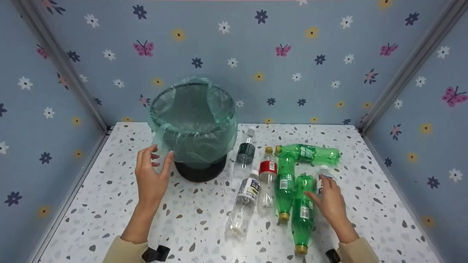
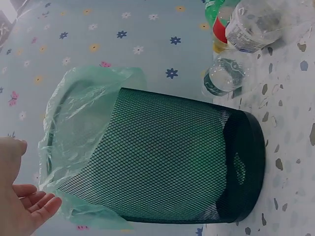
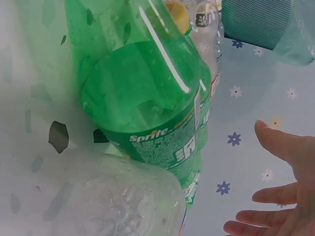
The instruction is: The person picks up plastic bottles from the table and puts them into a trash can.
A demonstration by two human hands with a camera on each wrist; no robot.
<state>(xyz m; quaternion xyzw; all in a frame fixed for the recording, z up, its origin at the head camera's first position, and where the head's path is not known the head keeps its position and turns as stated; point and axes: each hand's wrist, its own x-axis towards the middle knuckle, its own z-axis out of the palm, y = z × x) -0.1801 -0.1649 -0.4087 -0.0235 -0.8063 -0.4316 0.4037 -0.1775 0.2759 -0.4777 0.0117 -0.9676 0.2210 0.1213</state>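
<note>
My left hand (image 1: 151, 180) is held beside a black mesh wastebasket, its fingers loosely bent and holding nothing. A thin green bag (image 1: 199, 146) lines the wastebasket (image 2: 167, 152) and folds over its rim. My right hand (image 1: 332, 202), fingers spread, hovers over a clear plastic bottle (image 1: 324, 170) with a white cap, partly hidden by the hand. In the right wrist view that hand (image 3: 283, 189) stands apart from the clear bottle (image 3: 123, 201). Just left of it lies a green Sprite bottle (image 1: 302, 223), its yellow cap towards me.
Two more green bottles lie further left and back, one upright in direction (image 1: 286, 182), one crosswise (image 1: 309, 154). Clear bottles with red (image 1: 268, 167), white (image 1: 249, 188) and dark labels (image 1: 245, 152) lie between them and the wastebasket. Flowered panels (image 1: 256, 91) enclose the speckled table (image 1: 190, 233).
</note>
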